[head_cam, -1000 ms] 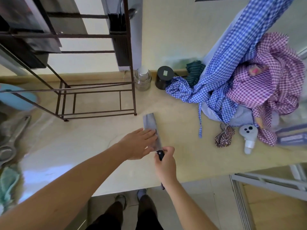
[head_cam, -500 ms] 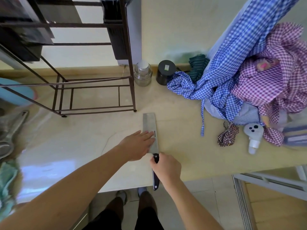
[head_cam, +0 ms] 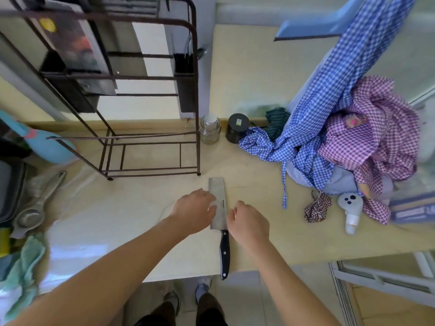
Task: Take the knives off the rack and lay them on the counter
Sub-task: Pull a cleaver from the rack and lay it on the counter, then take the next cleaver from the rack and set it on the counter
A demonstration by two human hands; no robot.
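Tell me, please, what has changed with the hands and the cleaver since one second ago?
The right hand let go of the black handle and now sits open beside the cleaver. The cleaver lies flat on the counter, handle end past the front edge. The left hand stays on the blade; the rack is unchanged.

Bright, even daylight, soft faint shadows, pale blue glare on the glossy counter (head_cam: 77, 250) at lower left, strong wide-angle bending at the edges, left margin and top corners smeared and blurred

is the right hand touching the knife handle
Apart. In the head view the right hand hovers open beside the blade, and the knife handle lies fully bare on the counter.
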